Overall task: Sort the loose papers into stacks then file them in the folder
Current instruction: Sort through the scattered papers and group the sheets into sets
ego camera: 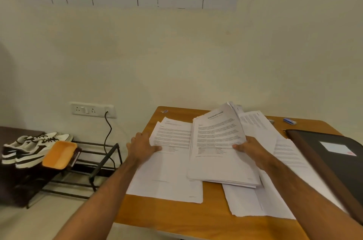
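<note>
Both arms reach forward over the table (196, 218).
Left hand (141, 146) pinches the left stack (170, 161); right hand (253, 148) grips the middle sheaf (218, 147).

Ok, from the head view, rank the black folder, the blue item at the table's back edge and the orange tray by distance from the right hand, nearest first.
From the right hand, which grips the lifted paper bundle:
1. Black folder, just to its right on the table.
2. Blue item, behind and to the right, near the table's back edge.
3. Orange tray, far left, off the table on the metal rack.
</note>
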Tool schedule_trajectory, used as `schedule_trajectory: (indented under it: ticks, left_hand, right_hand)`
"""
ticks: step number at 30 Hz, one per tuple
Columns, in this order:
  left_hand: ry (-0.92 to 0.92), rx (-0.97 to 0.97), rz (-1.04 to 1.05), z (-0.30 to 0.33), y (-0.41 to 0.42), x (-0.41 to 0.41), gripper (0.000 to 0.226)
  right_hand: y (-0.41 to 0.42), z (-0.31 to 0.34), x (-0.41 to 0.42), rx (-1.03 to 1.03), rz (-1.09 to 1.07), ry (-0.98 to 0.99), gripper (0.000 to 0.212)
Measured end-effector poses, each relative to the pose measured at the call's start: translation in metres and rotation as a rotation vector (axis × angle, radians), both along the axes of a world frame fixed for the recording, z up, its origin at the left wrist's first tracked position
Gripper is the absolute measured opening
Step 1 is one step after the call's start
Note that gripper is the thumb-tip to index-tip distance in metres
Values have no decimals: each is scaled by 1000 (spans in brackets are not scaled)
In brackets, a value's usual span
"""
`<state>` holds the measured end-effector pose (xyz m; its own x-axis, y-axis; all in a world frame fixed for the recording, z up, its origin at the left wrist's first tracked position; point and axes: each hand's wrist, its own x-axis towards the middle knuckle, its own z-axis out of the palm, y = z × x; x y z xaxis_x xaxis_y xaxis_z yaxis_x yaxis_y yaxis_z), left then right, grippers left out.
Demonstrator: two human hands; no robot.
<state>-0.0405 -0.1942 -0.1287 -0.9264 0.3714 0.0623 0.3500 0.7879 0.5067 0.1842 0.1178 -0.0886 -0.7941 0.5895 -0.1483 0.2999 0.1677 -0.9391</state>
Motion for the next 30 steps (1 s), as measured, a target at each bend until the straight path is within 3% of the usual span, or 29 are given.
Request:
schedule_trajectory:
  ticks: [8,13,16,21,24,28,30]
  left_hand:
    - [4,395,51,-2,-10,2,24]
    - [27,575,81,1,-13,1,12]
    - [9,521,115,5,-13,-1,12]
    - [102,-19,-43,10,-13,7,40]
    - [18,-81,-200,8,-12,13,66]
    - [-78,-181,-351,-1,-16,9,128]
    - [-53,-188,-362,-2,-17,10,136]
  right_hand:
    - [-5,1,-18,-16,-1,17,44]
    - [-4,5,-18,-50,-14,56,43]
    - [-3,8,-15,-57,-17,49,41]
    - [-5,9,-14,-80,-9,21,40]
    - [-14,3,-18,-120,-6,23,36]
    - [-21,-7,-31,-115,-26,-2,41]
    - [-23,-10,-36,-90,-18,-14,43]
